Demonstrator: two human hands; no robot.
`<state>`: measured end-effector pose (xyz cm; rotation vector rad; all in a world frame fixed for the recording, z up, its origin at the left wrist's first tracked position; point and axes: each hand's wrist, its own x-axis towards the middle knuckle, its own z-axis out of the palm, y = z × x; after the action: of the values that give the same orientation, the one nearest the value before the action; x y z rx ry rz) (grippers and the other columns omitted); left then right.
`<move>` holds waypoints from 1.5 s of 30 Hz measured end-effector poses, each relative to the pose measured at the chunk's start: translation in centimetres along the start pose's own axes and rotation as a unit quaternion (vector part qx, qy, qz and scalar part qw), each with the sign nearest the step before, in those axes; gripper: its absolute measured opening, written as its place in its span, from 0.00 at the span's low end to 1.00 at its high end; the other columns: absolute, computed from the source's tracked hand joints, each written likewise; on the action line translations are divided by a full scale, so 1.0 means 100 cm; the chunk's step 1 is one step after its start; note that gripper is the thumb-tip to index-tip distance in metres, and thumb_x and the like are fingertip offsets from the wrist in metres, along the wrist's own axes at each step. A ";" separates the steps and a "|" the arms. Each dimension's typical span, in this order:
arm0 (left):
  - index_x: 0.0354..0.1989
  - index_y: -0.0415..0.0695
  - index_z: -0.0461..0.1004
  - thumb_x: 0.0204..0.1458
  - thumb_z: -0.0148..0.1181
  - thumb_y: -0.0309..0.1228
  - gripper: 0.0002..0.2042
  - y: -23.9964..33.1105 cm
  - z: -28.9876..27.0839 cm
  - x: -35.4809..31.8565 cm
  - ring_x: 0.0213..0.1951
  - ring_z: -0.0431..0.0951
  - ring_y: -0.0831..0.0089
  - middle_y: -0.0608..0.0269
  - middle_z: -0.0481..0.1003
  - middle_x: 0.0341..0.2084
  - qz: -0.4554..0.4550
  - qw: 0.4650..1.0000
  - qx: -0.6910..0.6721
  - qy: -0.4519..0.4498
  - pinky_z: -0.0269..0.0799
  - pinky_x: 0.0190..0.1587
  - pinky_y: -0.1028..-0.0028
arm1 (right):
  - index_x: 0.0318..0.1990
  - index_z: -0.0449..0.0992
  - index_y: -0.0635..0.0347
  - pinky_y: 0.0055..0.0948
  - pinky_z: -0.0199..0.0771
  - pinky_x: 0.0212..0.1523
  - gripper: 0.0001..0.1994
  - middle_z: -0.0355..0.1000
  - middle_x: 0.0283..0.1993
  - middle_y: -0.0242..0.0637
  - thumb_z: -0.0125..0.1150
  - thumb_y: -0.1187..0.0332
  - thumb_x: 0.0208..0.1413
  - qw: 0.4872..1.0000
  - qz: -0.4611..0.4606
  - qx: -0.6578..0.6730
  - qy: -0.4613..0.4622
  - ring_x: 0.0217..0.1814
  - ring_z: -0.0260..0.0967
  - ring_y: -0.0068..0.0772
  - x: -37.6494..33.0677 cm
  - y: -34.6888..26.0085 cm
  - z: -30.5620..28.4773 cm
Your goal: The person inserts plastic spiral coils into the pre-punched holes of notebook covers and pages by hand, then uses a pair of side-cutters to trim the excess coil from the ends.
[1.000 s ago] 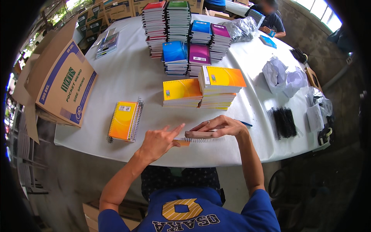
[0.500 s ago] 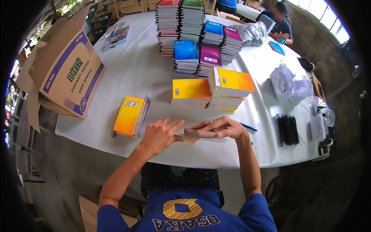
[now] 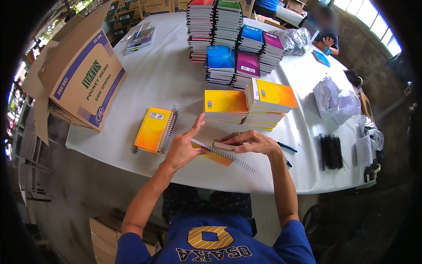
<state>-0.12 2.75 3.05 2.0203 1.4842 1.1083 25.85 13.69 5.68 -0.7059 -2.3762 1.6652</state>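
Observation:
Over the front of the table, my left hand (image 3: pixel 182 148) pinches a small notebook (image 3: pixel 222 159) between thumb and fingers, its index finger raised. The notebook has a yellow-orange cover and is tilted, its pages partly hidden by my hand. A dark wire spiral coil (image 3: pixel 242 164) runs along its edge, with a loose length sticking out to the right. My right hand (image 3: pixel 255 143) grips a flat brown block (image 3: pixel 224 145), held against or just above the coil; I cannot tell if they touch. To the left lie coil-bound yellow-orange notebooks (image 3: pixel 151 132).
Yellow notebooks (image 3: pixel 226 102) are stacked ahead, with blue, purple, red and green stacks (image 3: pixel 220 59) behind. A blue-handled tool (image 3: pixel 288 147) lies beside my right hand. Black coils (image 3: pixel 329 152) and plastic bags (image 3: pixel 334 101) sit right; a large carton (image 3: pixel 88 83) stands left. Another person (image 3: pixel 325 31) sits far right.
The view has shifted, moving the table items slightly right. My left hand has turned more upright with its index finger raised, and more of the notebook's cover and the coil's loose end shows.

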 end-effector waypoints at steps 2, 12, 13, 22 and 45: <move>0.74 0.58 0.46 0.36 0.77 0.33 0.55 0.002 0.006 0.000 0.60 0.71 0.55 0.56 0.71 0.59 -0.077 0.993 -0.091 -0.005 0.77 0.54 0.64 | 0.53 0.81 0.54 0.33 0.67 0.62 0.24 0.76 0.57 0.37 0.67 0.51 0.51 0.999 0.006 -0.035 0.012 0.57 0.72 0.38 -0.001 0.016 -0.003; 0.75 0.58 0.44 0.39 0.76 0.30 0.55 -0.009 0.018 -0.010 0.49 0.81 0.65 0.58 0.75 0.57 -0.113 0.983 -0.141 0.016 0.78 0.44 0.70 | 0.50 0.79 0.71 0.34 0.67 0.60 0.30 0.75 0.56 0.45 0.69 0.52 0.48 0.978 -0.101 0.181 0.004 0.57 0.71 0.39 0.003 0.004 0.002; 0.75 0.57 0.44 0.40 0.75 0.29 0.54 -0.010 0.019 -0.010 0.45 0.81 0.66 0.58 0.75 0.56 -0.107 0.982 -0.156 0.019 0.78 0.45 0.70 | 0.50 0.80 0.69 0.35 0.67 0.60 0.31 0.76 0.56 0.45 0.69 0.51 0.45 0.993 -0.049 0.109 0.011 0.56 0.72 0.39 0.009 -0.005 0.002; 0.75 0.54 0.41 0.42 0.74 0.29 0.54 -0.013 0.018 -0.013 0.53 0.79 0.62 0.62 0.75 0.57 -0.112 0.978 -0.174 0.016 0.78 0.49 0.68 | 0.52 0.80 0.65 0.35 0.68 0.59 0.27 0.76 0.56 0.43 0.65 0.54 0.47 0.996 -0.007 0.085 0.014 0.54 0.73 0.40 0.013 -0.016 0.007; 0.70 0.43 0.58 0.55 0.58 0.47 0.36 0.020 0.061 -0.048 0.69 0.60 0.53 0.61 0.65 0.66 0.035 0.954 0.299 -0.004 0.56 0.66 0.48 | 0.64 0.67 0.53 0.49 0.54 0.66 0.27 0.60 0.64 0.51 0.64 0.62 0.57 0.728 0.217 -0.513 0.400 0.68 0.55 0.50 -0.140 0.082 0.039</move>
<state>5.30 -1.66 -0.95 2.4741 1.9268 0.7183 39.04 6.17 -1.38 -1.7585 -2.2651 -0.2324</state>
